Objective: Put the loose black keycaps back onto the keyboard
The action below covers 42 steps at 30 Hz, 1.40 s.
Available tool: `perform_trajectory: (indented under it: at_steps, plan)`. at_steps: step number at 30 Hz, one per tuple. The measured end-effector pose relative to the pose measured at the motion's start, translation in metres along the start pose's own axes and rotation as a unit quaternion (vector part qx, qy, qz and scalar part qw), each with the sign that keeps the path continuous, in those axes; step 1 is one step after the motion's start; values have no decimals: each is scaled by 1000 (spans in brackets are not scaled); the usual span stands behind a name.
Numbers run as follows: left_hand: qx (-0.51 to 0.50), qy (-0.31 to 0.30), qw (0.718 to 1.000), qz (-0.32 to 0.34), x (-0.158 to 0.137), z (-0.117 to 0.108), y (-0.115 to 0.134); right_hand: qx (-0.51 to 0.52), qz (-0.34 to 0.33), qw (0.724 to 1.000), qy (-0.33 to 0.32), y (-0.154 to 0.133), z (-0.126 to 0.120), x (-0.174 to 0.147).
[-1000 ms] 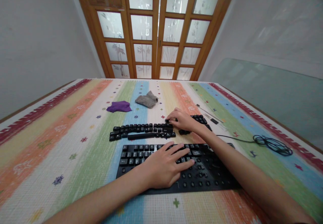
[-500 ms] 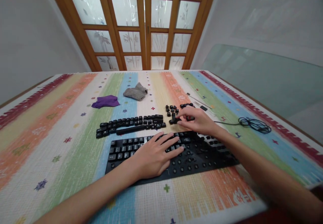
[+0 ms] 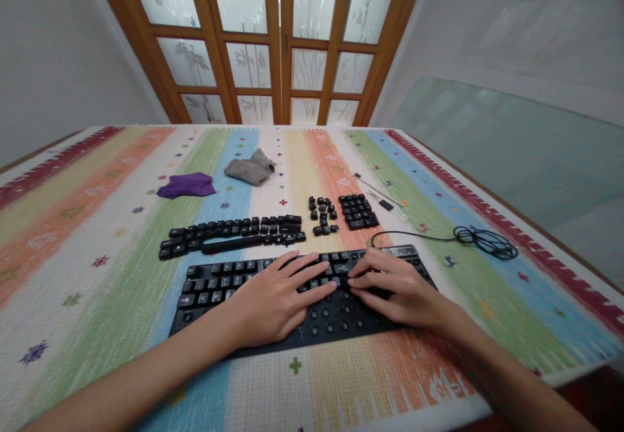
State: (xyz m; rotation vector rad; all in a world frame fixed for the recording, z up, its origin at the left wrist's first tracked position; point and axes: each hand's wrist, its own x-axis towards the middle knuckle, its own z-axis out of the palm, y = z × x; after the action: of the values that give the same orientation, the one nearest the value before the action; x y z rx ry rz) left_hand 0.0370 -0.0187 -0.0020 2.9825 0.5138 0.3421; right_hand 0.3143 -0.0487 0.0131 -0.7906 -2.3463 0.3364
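Observation:
A black keyboard (image 3: 234, 347) lies in front of me, with keycaps on its upper rows and bare key stems lower down and in the middle. Across it rests my left hand (image 3: 277, 299), fingers spread flat over the keys, holding nothing. My right hand (image 3: 390, 286) is over the right part of the keyboard, its fingertips pinched on a small black keycap (image 3: 350, 282) that they mostly hide. Just beyond the keyboard are loose keycaps: a long double row with a space bar (image 3: 231, 245), a scattered group (image 3: 322, 210), and a compact block (image 3: 357, 211).
A purple cloth (image 3: 186, 185) and a grey cloth (image 3: 251, 168) lie farther back on the striped tablecloth (image 3: 121, 276). Right of the keycaps are a thin rod (image 3: 377, 189) and a small black-ended tool (image 3: 386, 204). The keyboard's cable (image 3: 487, 241) is coiled at the right.
My right hand has come back from the loose keycaps to the keyboard, uncovering the compact block. The left hand stays spread on the keys. The view has shifted slightly.

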Motion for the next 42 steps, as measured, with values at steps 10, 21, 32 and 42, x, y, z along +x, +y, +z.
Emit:
perform_trajectory:
  at_steps: [10,21,32,42]
  plan:
    - [3,-2,1000,7,0,-2,0,-102,5,995,1,-6,0,0]
    - [-2,2,1000,7,0,-1,-1,-78,-4,997,-10,-4,0,-3]
    - [-5,3,1000,9,0,-1,0,-75,1,997,-27,-3,-1,-4]
    - [-7,1,1000,7,0,-1,0,-65,74,995,-12,-9,-3,0]
